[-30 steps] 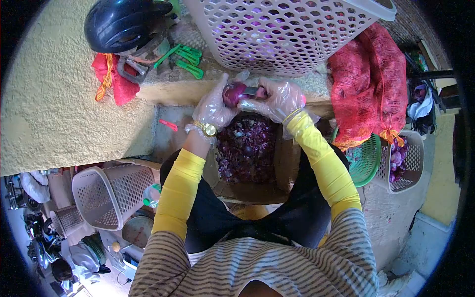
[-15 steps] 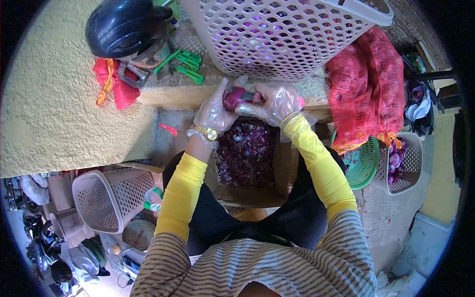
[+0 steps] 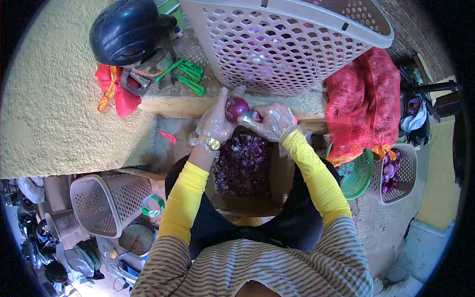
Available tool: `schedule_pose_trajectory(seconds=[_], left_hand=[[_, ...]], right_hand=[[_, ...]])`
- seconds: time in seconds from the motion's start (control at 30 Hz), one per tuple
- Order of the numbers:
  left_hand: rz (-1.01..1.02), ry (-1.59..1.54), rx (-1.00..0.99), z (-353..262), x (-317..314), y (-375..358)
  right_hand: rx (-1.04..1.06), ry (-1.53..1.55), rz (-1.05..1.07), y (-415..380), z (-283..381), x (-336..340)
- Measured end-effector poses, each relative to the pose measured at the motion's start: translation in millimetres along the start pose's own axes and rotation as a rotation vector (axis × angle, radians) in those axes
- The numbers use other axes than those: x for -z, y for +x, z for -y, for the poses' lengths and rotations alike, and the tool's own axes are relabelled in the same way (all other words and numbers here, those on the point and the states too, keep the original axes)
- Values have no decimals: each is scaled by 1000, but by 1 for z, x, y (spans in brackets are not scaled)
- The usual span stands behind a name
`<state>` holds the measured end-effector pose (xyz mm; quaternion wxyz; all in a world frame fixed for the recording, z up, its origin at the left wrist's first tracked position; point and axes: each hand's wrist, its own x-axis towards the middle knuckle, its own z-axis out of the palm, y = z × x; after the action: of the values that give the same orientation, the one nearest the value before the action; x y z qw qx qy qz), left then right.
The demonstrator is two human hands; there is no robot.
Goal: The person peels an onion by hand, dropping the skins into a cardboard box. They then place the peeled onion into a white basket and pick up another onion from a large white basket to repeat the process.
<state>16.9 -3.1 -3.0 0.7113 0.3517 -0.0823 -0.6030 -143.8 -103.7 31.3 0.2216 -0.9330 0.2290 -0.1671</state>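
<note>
My left hand (image 3: 216, 118), in a clear plastic glove with a gold watch at the wrist, is closed around a red onion (image 3: 237, 109). Close beside it, my right hand (image 3: 273, 121), gloved too, is closed on a small knife whose pink handle end (image 3: 295, 120) shows at the back of the fist. Its blade is mostly hidden now; the right thumb reaches toward the onion. Below both hands, between my legs, a cardboard box (image 3: 281, 175) holds a heap of purple onion skins (image 3: 242, 163).
A large perforated basket (image 3: 277, 59) of onions stands ahead on the ledge. Red mesh sacks (image 3: 363, 104), a green basket (image 3: 360, 180) and another onion basket (image 3: 408, 173) are at right. Leftward are a helmet (image 3: 123, 34), green clips (image 3: 190, 79) and a tipped basket (image 3: 109, 203).
The head view has shifted slightly, so the scene sits lower. My right hand has turned beside the onion, and the dark blade seen earlier against it is no longer plainly visible.
</note>
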Motion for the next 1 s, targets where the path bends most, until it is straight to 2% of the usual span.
schedule_pose_trajectory(seconds=[0.13, 0.2, 0.23, 0.3, 0.33, 0.4, 0.43, 0.5, 0.53, 0.6, 0.73, 0.83, 0.9, 0.93, 1.0], left_hand=[[39, -22, 18, -3, -4, -4], [215, 178, -144, 5, 9, 0], [215, 177, -146, 5, 15, 0], [120, 1369, -480, 2, 26, -2], [120, 1369, -480, 7, 26, -1], [332, 413, -437, 16, 17, 2], [332, 412, -437, 15, 14, 1], [165, 473, -281, 11, 8, -1], [164, 472, -281, 10, 11, -2], [37, 1482, -502, 6, 19, -6], [61, 1353, -488, 10, 24, 2], [27, 1486, -504, 8, 21, -1], [-5, 1406, -374, 4, 14, -1], [-6, 1407, -374, 0, 11, -5], [-114, 1674, -338, -6, 4, -17]], right_hand=[[118, -16, 46, -1, 5, 2], [114, 6, 61, 0, 5, 2], [116, 4, 62, 0, 6, 5], [-77, 30, 27, 0, 9, 15], [-77, 30, 27, 1, 10, 17], [-158, -60, 15, 2, 12, 21], [-159, -60, 15, 2, 10, 19], [-130, -43, -48, 3, 6, 13], [-130, -43, -47, 2, 6, 12], [-134, -80, -62, 2, 6, 11], [-115, -75, -72, 2, 6, 12], [-80, -73, -107, 2, 4, 8], [-54, -23, -121, 1, 5, 6], [-53, -22, -120, 1, 4, 5], [-44, -27, -94, 1, 1, 1]])
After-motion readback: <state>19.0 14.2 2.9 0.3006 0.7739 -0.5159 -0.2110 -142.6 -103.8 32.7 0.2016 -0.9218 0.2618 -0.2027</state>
